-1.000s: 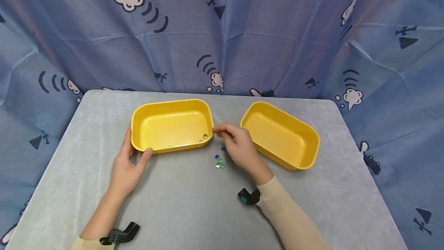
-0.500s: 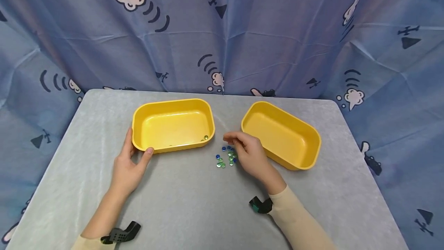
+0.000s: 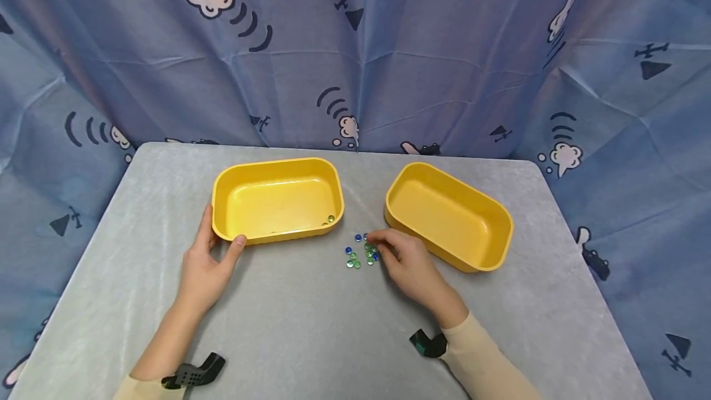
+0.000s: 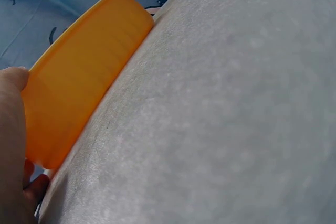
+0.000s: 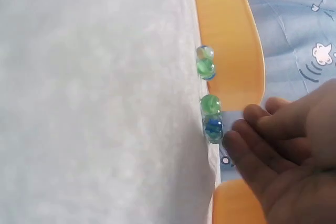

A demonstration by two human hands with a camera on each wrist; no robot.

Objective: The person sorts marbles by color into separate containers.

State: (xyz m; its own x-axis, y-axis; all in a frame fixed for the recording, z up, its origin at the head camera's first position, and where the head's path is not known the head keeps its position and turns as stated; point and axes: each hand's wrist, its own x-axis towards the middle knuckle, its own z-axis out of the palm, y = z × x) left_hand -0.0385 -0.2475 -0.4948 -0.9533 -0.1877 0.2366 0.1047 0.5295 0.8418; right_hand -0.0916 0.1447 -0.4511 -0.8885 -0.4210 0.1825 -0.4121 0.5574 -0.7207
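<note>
My left hand point(image 3: 202, 273) grips the near left corner of a yellow plastic tub point(image 3: 272, 175), its thumb at the front rim and fingers round the side. In the left wrist view the thumb lies on the tub's rim. A greenish marble point(image 3: 331, 218) lies in that tub's near right corner. My right hand point(image 3: 411, 267), fingers loosely bent, is at a cluster of green and blue glass marbles point(image 3: 370, 258) on the table. Its fingertips overlap the cluster's far side. In the right wrist view, fingers and thumb are close to the marbles point(image 5: 211, 104), with nothing visible between them.
A second yellow tub point(image 3: 444, 215) stands angled behind the right hand, with no marbles visible inside. A few more marbles point(image 3: 350, 263) lie left of the cluster. A patterned blue curtain point(image 3: 361, 79) hangs behind the grey table point(image 3: 289, 326).
My right hand has moved from the left tub's right end, rightward and back toward me, down to the marble cluster. My left hand still holds its tub.
</note>
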